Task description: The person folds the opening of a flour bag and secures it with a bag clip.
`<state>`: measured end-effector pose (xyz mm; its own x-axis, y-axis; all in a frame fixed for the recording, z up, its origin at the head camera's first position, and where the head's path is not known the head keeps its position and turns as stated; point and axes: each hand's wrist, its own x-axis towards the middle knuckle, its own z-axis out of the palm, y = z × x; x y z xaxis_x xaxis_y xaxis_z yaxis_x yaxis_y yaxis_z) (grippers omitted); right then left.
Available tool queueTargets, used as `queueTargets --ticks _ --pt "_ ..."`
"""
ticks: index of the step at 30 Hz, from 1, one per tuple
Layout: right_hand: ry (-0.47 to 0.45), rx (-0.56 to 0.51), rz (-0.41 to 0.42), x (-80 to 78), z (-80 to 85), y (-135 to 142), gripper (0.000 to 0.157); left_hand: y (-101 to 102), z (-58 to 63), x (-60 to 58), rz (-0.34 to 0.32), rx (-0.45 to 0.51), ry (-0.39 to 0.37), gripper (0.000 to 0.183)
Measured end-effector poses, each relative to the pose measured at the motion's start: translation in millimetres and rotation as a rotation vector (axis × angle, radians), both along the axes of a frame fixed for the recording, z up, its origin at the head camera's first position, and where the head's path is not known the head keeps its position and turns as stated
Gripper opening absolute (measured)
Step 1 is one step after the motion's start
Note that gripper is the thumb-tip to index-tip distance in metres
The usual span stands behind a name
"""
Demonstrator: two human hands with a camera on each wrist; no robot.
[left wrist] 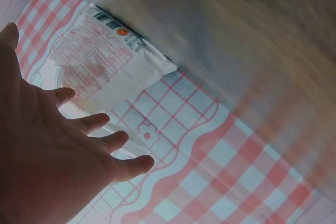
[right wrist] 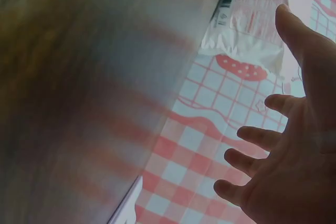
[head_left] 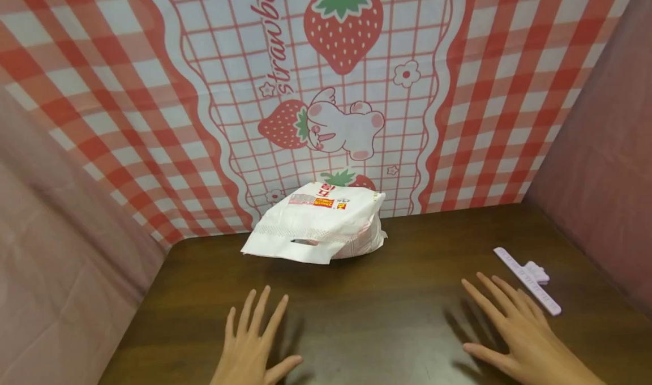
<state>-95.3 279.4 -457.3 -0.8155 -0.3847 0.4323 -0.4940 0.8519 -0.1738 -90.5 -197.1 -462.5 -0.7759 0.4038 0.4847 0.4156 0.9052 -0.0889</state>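
A white plastic bag (head_left: 305, 221) with red print and a cut-out handle slot sits at the back of the dark wooden table, its handle end folded toward me. Short of it, on the near left, my left hand (head_left: 252, 345) hovers with fingers spread, holding nothing. My right hand (head_left: 524, 334) is likewise spread and bare over the near right. Just beyond its fingertips lies a pale lilac bag clip (head_left: 530, 280), a long bar with a small grip. Printed panels on the bag's underside (left wrist: 100, 56) show in the left wrist view.
Behind the table (head_left: 356, 300) hangs a red-and-white checked cloth (head_left: 326, 73) with strawberry prints, close against the bag. Pinkish curtains (head_left: 61, 249) enclose the left and right sides.
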Motion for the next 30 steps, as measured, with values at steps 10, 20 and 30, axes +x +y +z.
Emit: queueTargets --ticks 10,20,30 --pt "0.025 0.013 0.041 -5.7 -1.5 -2.6 0.103 -7.2 4.3 -12.6 -0.044 0.005 -0.056 0.096" --pt "-0.016 0.009 0.085 -27.7 1.7 -17.6 0.098 -3.0 5.9 -26.3 -0.033 0.065 -0.170 0.094" --pt "0.031 0.025 0.122 -53.5 3.9 -35.5 0.099 5.3 5.0 -41.4 -0.056 0.098 -0.255 0.089"
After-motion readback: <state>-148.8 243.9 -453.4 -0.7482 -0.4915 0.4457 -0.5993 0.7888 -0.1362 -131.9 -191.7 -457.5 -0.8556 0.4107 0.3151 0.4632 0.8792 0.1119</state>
